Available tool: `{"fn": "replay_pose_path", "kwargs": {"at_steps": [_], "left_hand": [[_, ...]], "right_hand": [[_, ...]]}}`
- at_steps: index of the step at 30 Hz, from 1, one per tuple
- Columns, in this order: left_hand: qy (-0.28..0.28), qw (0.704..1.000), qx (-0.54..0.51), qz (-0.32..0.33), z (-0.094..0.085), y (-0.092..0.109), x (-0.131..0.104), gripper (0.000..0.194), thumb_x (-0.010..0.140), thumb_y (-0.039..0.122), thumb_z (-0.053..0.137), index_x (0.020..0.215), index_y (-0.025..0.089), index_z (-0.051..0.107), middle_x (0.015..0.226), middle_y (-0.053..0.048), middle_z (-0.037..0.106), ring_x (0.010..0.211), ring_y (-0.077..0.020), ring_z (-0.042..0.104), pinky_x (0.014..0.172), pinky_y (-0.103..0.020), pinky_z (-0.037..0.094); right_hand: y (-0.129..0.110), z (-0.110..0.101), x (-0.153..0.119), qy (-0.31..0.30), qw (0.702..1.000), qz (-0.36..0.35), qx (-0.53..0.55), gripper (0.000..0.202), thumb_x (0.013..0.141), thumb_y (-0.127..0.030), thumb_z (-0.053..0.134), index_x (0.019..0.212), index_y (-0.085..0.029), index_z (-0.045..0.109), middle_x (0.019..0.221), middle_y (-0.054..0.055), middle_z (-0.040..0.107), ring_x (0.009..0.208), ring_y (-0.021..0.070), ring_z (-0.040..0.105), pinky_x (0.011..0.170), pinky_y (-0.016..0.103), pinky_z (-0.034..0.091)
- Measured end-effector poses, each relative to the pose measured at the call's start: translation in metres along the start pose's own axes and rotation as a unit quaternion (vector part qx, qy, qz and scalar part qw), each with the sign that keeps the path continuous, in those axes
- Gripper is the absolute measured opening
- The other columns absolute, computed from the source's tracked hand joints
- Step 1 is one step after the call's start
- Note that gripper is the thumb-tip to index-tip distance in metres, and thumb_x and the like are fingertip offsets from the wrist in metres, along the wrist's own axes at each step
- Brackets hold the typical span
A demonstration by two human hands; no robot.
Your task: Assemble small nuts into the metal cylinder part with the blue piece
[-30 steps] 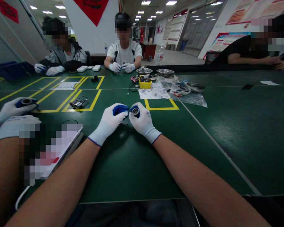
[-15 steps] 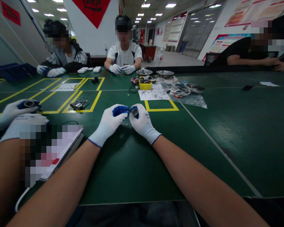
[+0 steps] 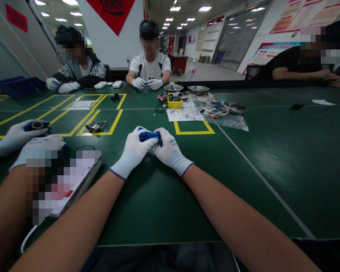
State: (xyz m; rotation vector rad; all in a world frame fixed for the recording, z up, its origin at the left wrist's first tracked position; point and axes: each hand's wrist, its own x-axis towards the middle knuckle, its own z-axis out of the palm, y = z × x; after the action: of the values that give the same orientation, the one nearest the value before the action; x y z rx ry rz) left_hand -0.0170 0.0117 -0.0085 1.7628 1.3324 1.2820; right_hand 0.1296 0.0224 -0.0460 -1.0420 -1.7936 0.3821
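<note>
The head view shows the left hand [image 3: 134, 147] and right hand [image 3: 168, 151], both in white gloves with blue finger coating, meeting low over the green worktop [image 3: 158, 211]. Between them is a small dark cylindrical part [image 3: 159, 139], held in the right hand. Half a second ago its round, ringed opening faced the camera; now it has turned away, and the left fingers have come across to the part's side. So the piece now sits between both hands, which looks like a change from presenting its open end to working on it by feel with the fingertips. The right hand is closed around the part; the left fingers are bunched narrow, but whether they grip it or pinch something smaller I cannot tell, as the gloves hide the contact. A tiny shiny piece [image 3: 153, 149] shows just below the meeting point of the gloves.

Ahead and to the left, shiny metal parts [image 3: 95, 126] lie inside a yellow taped outline, with small loose pieces beside them. Straight ahead, beyond another taped outline [image 3: 194, 133], are a littered white sheet [image 3: 172, 115], a filled yellow container [image 3: 175, 104] and two metal bowls [image 3: 198, 90]. At the left edge, a co-worker's gloved hand [image 3: 13, 139] holds a similar ringed part [image 3: 37, 124].
</note>
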Motion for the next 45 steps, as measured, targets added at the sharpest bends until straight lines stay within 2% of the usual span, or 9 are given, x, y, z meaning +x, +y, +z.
{"fn": "replay_pose_path", "kwargs": {"at_steps": [9,15,22,34,40,45], "left_hand": [[0.026,0.994,-0.078,-0.069,0.008,0.004,-0.008,0.022,0.067,0.034,0.078,0.068,0.018,0.062,0.069,0.001,0.065,0.075,-0.0207,0.067,0.073,-0.033,0.056],[0.022,0.991,-0.090,-0.095,0.007,0.004,-0.006,0.019,0.063,0.031,0.079,0.070,0.017,0.067,0.070,0.000,0.070,0.074,-0.0203,0.067,0.076,-0.035,0.057],[0.053,0.990,-0.062,-0.115,0.012,-0.001,-0.006,0.017,0.067,0.031,0.078,0.071,0.016,0.069,0.069,-0.001,0.070,0.075,-0.0205,0.068,0.078,-0.035,0.057],[0.005,0.997,0.022,-0.079,0.006,0.014,-0.006,0.012,0.074,0.026,0.074,0.074,0.017,0.067,0.076,-0.002,0.072,0.077,-0.0201,0.069,0.074,-0.032,0.055],[0.025,0.994,0.088,-0.064,0.009,0.010,-0.008,0.008,0.077,0.025,0.071,0.077,0.017,0.068,0.082,-0.002,0.071,0.082,-0.0208,0.070,0.077,-0.033,0.053],[0.045,0.988,0.131,-0.061,0.011,0.011,-0.010,0.008,0.080,0.026,0.068,0.078,0.018,0.067,0.084,-0.002,0.070,0.083,-0.0207,0.069,0.079,-0.034,0.052]], "right_hand": [[0.002,0.004,-0.002,0.002,1.000,-0.025,0.007,0.033,0.077,-0.018,0.057,0.109,-0.021,0.057,0.109,0.012,0.070,0.100,0.0282,0.069,0.091,0.044,0.057],[0.006,0.007,-0.004,-0.005,0.999,-0.040,0.008,0.044,0.080,-0.018,0.061,0.124,-0.019,0.056,0.123,0.016,0.070,0.112,0.0302,0.069,0.100,0.048,0.057],[0.013,0.012,-0.004,0.003,0.998,-0.059,-0.010,0.050,0.080,-0.014,0.059,0.129,-0.018,0.057,0.127,0.016,0.070,0.118,0.0310,0.068,0.107,0.050,0.055],[0.012,0.009,-0.004,-0.009,0.998,-0.045,-0.044,0.051,0.081,-0.015,0.059,0.132,-0.016,0.059,0.129,0.017,0.070,0.118,0.0322,0.068,0.108,0.051,0.055],[0.008,0.006,-0.003,-0.036,0.997,-0.034,-0.059,0.048,0.083,-0.017,0.059,0.131,-0.015,0.060,0.128,0.017,0.070,0.119,0.0318,0.067,0.108,0.050,0.054],[0.001,0.003,-0.002,-0.046,0.996,-0.032,-0.069,0.039,0.086,-0.017,0.057,0.124,-0.017,0.064,0.119,0.015,0.072,0.113,0.0308,0.068,0.104,0.048,0.056]]}}
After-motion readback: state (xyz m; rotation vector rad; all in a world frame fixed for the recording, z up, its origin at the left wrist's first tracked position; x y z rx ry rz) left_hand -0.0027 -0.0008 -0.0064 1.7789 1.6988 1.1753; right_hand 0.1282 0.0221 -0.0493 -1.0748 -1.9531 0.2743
